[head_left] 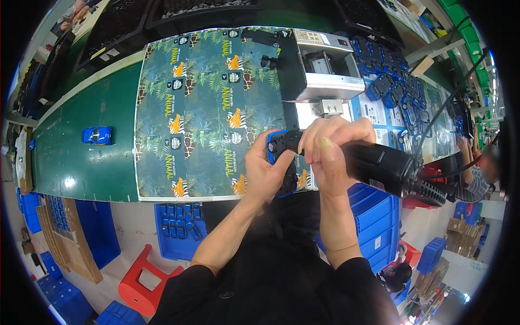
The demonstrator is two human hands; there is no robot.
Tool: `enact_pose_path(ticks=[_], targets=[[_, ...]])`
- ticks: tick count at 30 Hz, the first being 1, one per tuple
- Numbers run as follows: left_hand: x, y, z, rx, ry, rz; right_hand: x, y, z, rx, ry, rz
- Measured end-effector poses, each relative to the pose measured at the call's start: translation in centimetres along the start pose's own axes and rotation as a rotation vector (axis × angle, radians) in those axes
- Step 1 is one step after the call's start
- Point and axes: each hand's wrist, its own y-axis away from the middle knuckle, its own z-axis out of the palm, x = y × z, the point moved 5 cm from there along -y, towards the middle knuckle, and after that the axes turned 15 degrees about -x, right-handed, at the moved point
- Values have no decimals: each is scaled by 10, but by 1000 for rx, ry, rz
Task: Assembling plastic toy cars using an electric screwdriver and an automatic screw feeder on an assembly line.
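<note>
My left hand [261,170] is closed around a blue toy car [288,185], which is turned so that its black underside and wheels show. It lies at the near edge of the table. My right hand [337,145] grips a black electric screwdriver [379,164], held nearly level. The front end of the tool meets the car beside my left thumb. My fingers hide the exact tip, so I cannot see a screw. Behind my hands stands a silver and black screw feeder [336,85].
Several blue and black toy cars [383,86] crowd the table's right. One blue car [97,135] sits on the green surface left of a printed animal-pattern sheet [208,127]. Black bins [189,12] line the back. Below are a red stool [132,287] and blue crates. Another person [475,184] is at far right.
</note>
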Motion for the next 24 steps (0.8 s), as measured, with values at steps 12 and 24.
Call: enact_pose_path(ticks=[12,24], targets=[[5,3,8,-13,-10,-11,-13,12,-10,67,-9,-61],[3,0,-8,-111,773,-263,-53,-10,-90,202,81,-225]])
